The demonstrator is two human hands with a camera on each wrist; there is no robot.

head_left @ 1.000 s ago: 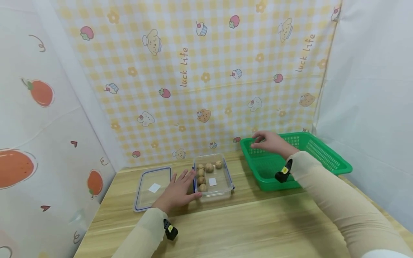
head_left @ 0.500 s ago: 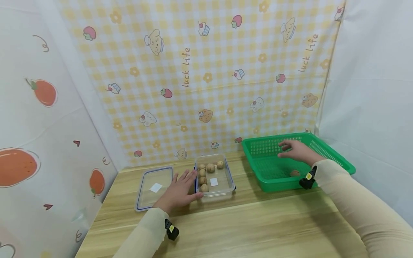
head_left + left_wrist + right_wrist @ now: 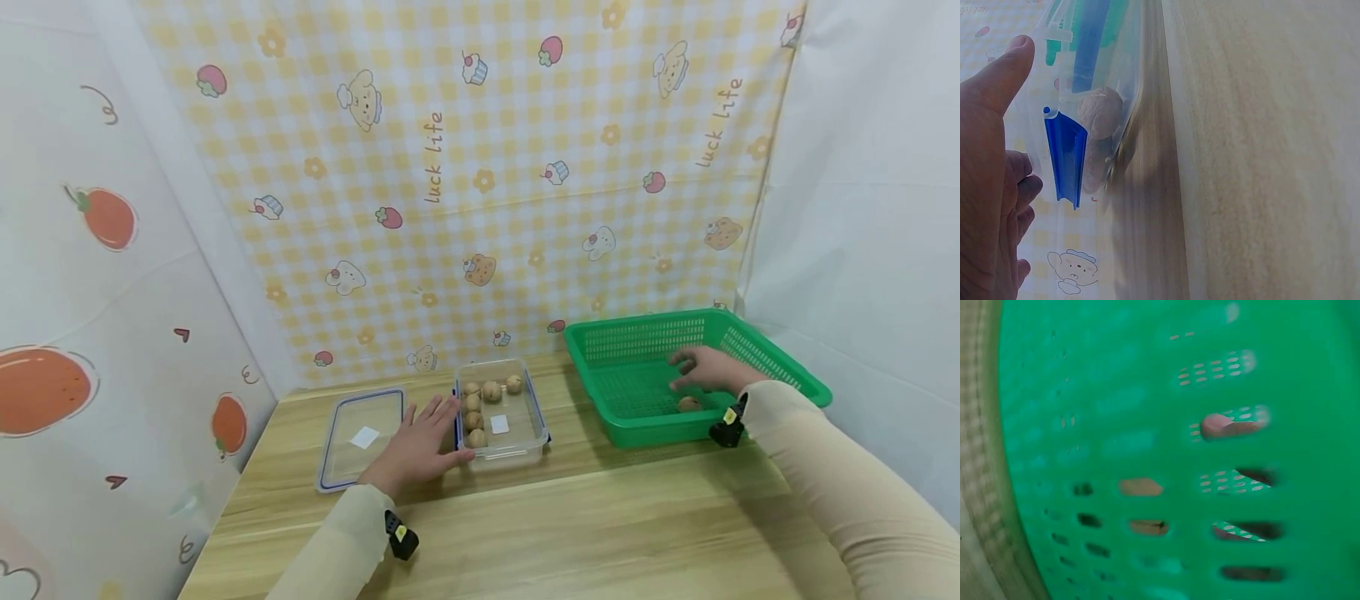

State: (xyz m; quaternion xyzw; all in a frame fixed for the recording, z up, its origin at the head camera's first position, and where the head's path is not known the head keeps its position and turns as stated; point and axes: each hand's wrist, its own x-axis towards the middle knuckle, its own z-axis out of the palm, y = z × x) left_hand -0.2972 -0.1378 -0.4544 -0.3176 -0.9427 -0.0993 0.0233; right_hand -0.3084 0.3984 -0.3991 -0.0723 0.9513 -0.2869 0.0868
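Note:
My left hand (image 3: 422, 447) lies with fingers spread against the left side of a clear plastic food box (image 3: 517, 451). Several walnuts (image 3: 492, 392) sit in the box, mostly along its left wall. The left wrist view shows the thumb (image 3: 1009, 69) at the box's rim, beside a blue side clip (image 3: 1067, 159). Inside a green plastic basket (image 3: 645, 432), my right hand (image 3: 708, 369) hovers with loosely bent fingers, apparently holding nothing. One walnut (image 3: 689, 404) lies below it near the basket's front wall. In the right wrist view, that wall (image 3: 1316, 456) mostly hides the hand.
A clear lid (image 3: 341, 460) with a blue seal lies flat left of the box, partly under the left forearm. The wooden table (image 3: 570, 525) ends at a checked cloth backdrop (image 3: 480, 217). A white cloth (image 3: 862, 208) hangs at the right.
My right hand has moved right from the basket's left rim and down into the basket. The basket's walnut, earlier hidden by the arm, now shows. The left hand stays at the box.

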